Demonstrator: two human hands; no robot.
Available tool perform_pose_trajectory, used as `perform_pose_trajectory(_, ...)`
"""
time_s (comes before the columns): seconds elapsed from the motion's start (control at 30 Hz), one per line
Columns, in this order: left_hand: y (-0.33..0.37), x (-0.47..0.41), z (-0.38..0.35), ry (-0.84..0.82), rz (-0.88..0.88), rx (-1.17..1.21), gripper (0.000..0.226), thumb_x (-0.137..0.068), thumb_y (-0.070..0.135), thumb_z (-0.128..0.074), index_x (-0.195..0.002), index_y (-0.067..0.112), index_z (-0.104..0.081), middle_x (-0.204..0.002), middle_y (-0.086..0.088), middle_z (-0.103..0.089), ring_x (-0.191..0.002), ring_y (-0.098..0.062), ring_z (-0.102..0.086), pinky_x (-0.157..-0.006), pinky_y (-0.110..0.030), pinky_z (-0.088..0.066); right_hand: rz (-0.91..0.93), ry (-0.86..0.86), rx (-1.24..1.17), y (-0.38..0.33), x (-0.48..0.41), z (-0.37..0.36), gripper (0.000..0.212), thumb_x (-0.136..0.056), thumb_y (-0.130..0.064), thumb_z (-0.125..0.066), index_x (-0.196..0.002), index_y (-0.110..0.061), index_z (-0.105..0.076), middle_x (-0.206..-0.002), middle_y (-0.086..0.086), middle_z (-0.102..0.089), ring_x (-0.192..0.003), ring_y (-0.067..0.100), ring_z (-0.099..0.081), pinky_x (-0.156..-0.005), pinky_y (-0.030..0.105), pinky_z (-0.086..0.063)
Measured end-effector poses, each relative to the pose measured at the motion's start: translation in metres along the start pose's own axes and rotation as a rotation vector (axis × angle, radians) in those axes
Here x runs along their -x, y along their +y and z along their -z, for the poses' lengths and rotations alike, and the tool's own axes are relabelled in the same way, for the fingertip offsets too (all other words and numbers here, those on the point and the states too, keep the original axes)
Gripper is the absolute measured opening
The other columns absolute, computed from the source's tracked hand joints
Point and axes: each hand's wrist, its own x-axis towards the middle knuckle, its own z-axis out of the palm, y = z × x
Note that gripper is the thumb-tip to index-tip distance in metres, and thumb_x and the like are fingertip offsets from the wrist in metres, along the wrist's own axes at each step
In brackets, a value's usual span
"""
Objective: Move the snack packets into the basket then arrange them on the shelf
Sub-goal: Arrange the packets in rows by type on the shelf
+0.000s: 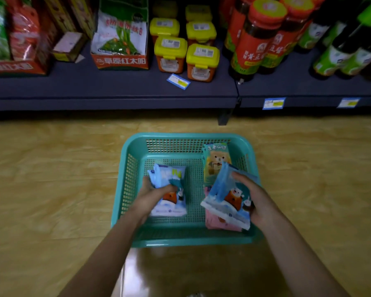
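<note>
A teal plastic basket (135,146) sits on the floor in front of the shelf. My left hand (152,195) grips a blue snack packet (171,202) with a bear picture at the basket's left side. My right hand (256,199) holds another blue bear packet (227,196), tilted up over the basket's right side. Under it lies a pink packet (221,224). A green bear packet (215,161) leans at the basket's far right corner.
The dark shelf (116,88) runs across the top, carrying yellow-lidded tubs (201,61), a boxed stack of white and green bags (120,37), red jars (255,39) and green-labelled bottles (338,54). A loose price tag (178,81) lies on the shelf. Tan floor surrounds the basket.
</note>
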Motion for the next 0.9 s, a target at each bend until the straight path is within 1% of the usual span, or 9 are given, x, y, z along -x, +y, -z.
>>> perform_pose_trajectory(0.07,0.039,0.025,0.018,-0.025,-0.023,0.087,0.056,-0.061,0.014,-0.078,-0.11,0.012,-0.051,-0.095,-0.009,-0.067,-0.073,-0.018,-0.064,-0.064,-0.026,-0.05,-0.009,0.003,0.073,-0.02,0.02,-0.016,0.029,-0.079,-0.03,-0.068,-0.102,-0.013,-0.067,-0.08,0.002,-0.073,-0.079,0.02,-0.069,-0.083,0.034,-0.053)
perform_pose_trajectory(0.17,0.103,0.074,0.047,-0.037,-0.026,0.191,0.054,-0.065,0.011,-0.074,-0.115,0.015,-0.054,-0.087,-0.003,-0.069,-0.064,-0.012,-0.067,-0.057,-0.022,-0.053,0.003,-0.003,0.095,-0.065,0.072,-0.041,0.011,-0.083,-0.022,-0.061,-0.078,-0.013,-0.062,-0.05,-0.004,-0.065,-0.047,0.009,-0.062,-0.049,0.012,-0.047)
perform_pose_trajectory(0.27,0.181,0.143,0.074,-0.058,-0.014,0.241,0.053,-0.067,0.015,-0.073,-0.116,0.013,-0.056,-0.082,0.0,-0.071,-0.059,-0.009,-0.067,-0.05,-0.019,-0.052,-0.021,-0.008,0.135,-0.128,0.149,-0.071,0.014,-0.08,-0.028,-0.063,-0.08,-0.014,-0.063,-0.055,-0.002,-0.064,-0.059,0.017,-0.058,-0.067,0.026,-0.045)
perform_pose_trajectory(0.4,0.305,0.252,0.11,-0.074,-0.038,0.253,0.056,-0.063,0.019,-0.071,-0.116,0.01,-0.058,-0.07,0.004,-0.073,-0.055,-0.01,-0.067,-0.048,-0.018,-0.05,0.023,-0.069,0.147,-0.232,0.275,-0.112,0.021,-0.084,-0.028,-0.06,-0.066,-0.016,-0.062,-0.049,-0.003,-0.064,-0.042,0.011,-0.06,-0.051,0.023,-0.046)
perform_pose_trajectory(0.5,0.415,0.341,0.137,-0.067,-0.107,0.241,0.073,-0.048,0.024,-0.077,-0.117,0.013,-0.057,-0.089,-0.003,-0.075,-0.069,-0.017,-0.071,-0.058,-0.025,-0.056,0.086,-0.12,0.15,-0.32,0.376,-0.144,0.02,-0.085,-0.023,-0.059,-0.067,-0.015,-0.061,-0.046,-0.003,-0.063,-0.037,0.012,-0.059,-0.043,0.021,-0.047)
perform_pose_trajectory(0.6,0.52,0.43,0.17,-0.02,-0.206,0.214,0.075,-0.043,0.03,-0.077,-0.114,0.015,-0.059,-0.094,-0.005,-0.075,-0.074,-0.019,-0.071,-0.064,-0.028,-0.056,0.155,-0.164,0.178,-0.407,0.472,-0.178,0.012,-0.084,-0.022,-0.06,-0.076,-0.014,-0.064,-0.051,0.0,-0.067,-0.043,0.016,-0.062,-0.046,0.022,-0.051)
perform_pose_trajectory(0.7,0.605,0.503,0.204,0.016,-0.282,0.18,0.06,-0.061,0.021,-0.077,-0.117,0.012,-0.057,-0.1,-0.009,-0.072,-0.072,-0.018,-0.069,-0.062,-0.028,-0.056,0.229,-0.25,0.193,-0.479,0.556,-0.214,0.017,-0.084,-0.019,-0.059,-0.098,-0.012,-0.066,-0.063,0.002,-0.072,-0.055,0.021,-0.067,-0.06,0.034,-0.056)
perform_pose_trajectory(0.77,0.648,0.541,0.229,0.054,-0.341,0.175,0.044,-0.074,0.016,-0.071,-0.116,0.01,-0.058,-0.09,-0.008,-0.073,-0.065,-0.017,-0.069,-0.054,-0.025,-0.056,0.314,-0.301,0.217,-0.512,0.598,-0.237,0.024,-0.088,-0.018,-0.057,-0.11,-0.01,-0.063,-0.068,0.002,-0.074,-0.055,0.018,-0.069,-0.05,0.031,-0.058)
perform_pose_trajectory(0.9,0.703,0.591,0.283,0.078,-0.431,0.17,0.045,-0.068,0.018,-0.071,-0.11,0.005,-0.062,-0.079,-0.006,-0.075,-0.063,-0.018,-0.071,-0.056,-0.025,-0.058,0.497,-0.333,0.244,-0.546,0.66,-0.282,0.026,-0.089,-0.019,-0.056,-0.113,-0.01,-0.061,-0.06,-0.004,-0.071,-0.049,0.009,-0.066,-0.041,0.02,-0.051)
